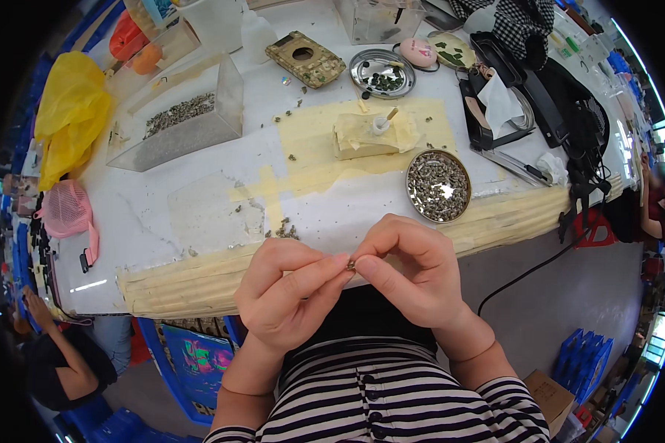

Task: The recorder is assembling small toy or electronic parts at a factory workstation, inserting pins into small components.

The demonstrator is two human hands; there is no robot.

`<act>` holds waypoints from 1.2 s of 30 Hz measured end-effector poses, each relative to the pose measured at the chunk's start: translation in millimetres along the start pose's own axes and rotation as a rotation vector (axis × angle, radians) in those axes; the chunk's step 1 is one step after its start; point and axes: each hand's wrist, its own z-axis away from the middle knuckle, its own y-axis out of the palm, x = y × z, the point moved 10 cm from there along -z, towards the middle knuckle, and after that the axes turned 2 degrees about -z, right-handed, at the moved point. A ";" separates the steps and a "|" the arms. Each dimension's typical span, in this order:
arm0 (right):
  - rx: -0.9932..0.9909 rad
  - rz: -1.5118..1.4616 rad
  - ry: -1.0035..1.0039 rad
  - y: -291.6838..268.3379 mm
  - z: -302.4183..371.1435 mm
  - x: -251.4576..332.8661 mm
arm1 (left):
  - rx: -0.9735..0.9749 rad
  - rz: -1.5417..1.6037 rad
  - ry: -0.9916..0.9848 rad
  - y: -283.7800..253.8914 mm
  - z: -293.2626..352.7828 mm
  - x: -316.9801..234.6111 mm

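Between the fingertips of both my hands is a tiny dark brownish metal part [352,265], just over the table's front edge. My left hand [292,292] is closed in a pinch on its left side. My right hand [410,273] pinches it from the right, thumb and forefinger together. The fingers hide most of the part, so its exact kind does not show. A round metal dish [439,186] full of small metal parts stands beyond my right hand. Several loose small parts [287,229] lie on the table beyond my left hand.
A clear bin [229,103] holds more small parts at the far left. A taped block [369,140] with a small stick stands mid-table. Tweezers [513,168] lie at right, near black straps. A yellow bag [70,111] and pink mesh item [66,210] line the left edge.
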 end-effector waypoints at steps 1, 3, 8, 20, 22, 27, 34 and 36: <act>0.003 0.012 -0.002 -0.2 -0.1 0.3 | 0.001 0.002 0.007 0.4 0.0 0.1; 0.008 0.036 -0.007 0.5 -0.6 1.1 | 0.003 0.007 0.021 0.1 -0.1 -0.2; -0.033 0.021 0.023 -0.3 -0.1 -0.1 | -0.034 -0.062 0.041 -3.9 -0.7 -2.2; -0.064 0.272 -0.204 3.8 1.8 20.7 | -0.082 -0.111 0.047 -9.1 3.6 0.7; -0.059 0.259 -0.186 4.2 2.0 17.1 | -0.078 -0.090 0.039 -8.6 3.4 0.6; -0.007 0.068 0.020 4.5 2.3 2.1 | -0.009 -0.056 0.056 -4.0 4.7 -6.7; 0.080 0.060 0.074 -3.1 11.1 5.6 | 0.100 0.044 0.055 4.0 10.0 -15.9; 0.071 0.183 0.021 -5.1 12.3 12.5 | 0.098 0.064 0.034 7.8 11.1 -13.8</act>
